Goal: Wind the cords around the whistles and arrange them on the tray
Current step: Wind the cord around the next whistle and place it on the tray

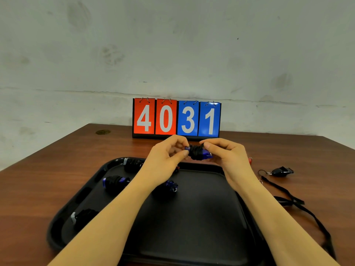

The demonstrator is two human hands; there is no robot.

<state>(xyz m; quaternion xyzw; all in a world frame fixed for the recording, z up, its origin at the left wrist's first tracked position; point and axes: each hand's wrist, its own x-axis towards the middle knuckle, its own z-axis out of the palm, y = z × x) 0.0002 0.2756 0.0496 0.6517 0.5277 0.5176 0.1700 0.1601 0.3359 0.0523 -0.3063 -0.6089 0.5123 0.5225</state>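
both hands [165, 156] [228, 154] pinch a seemingly fully wound blue whistle [198, 153] above tray [192, 237].

A single view is provided, taken from a wide-angle camera worn on the head. The scene is viewed forward and downward, from above the near edge of the table [57, 164]. The forearms are seen entering from the bottom edge, and the left hand [163, 160] and right hand [228, 156] are framed near the centre, at close range. The tray [192, 237] is seen directly below, cut off by the bottom edge. The scoreboard [176, 119] is faced head-on at the far edge, with the wall [172, 45] filling the upper half. Straight lines are bowed towards the frame edges by the lens. No second view is supplied, so no overlap is given.
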